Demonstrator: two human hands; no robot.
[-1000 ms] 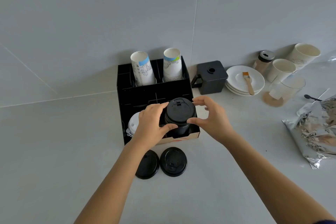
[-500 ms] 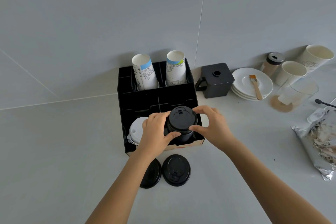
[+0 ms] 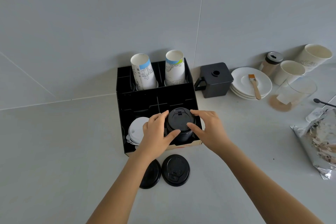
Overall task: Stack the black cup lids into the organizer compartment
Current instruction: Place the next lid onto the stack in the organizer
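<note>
A stack of black cup lids (image 3: pixel 180 120) stands in the front right compartment of the black organizer (image 3: pixel 156 96). My left hand (image 3: pixel 156 131) cups its left side and my right hand (image 3: pixel 209 129) its right side, thumbs and fingers touching the top lid's rim. Two more black lids lie on the counter in front of the organizer: one (image 3: pixel 175 170) in full view, the other (image 3: pixel 151 174) partly hidden under my left forearm. White lids (image 3: pixel 136 129) fill the front left compartment.
Two paper cup stacks (image 3: pixel 143 74) (image 3: pixel 174 69) stand in the organizer's back row. To the right are a black square container (image 3: pixel 215 79), white saucers with a brush (image 3: pixel 251 82), paper cups (image 3: pixel 289 71), a glass (image 3: pixel 294 91), a shaker (image 3: pixel 271 62) and a foil bag (image 3: pixel 320 138).
The stack of black lids has sunk a little deeper into the compartment between my hands. My head has moved, so the whole scene sits slightly lower in view.
</note>
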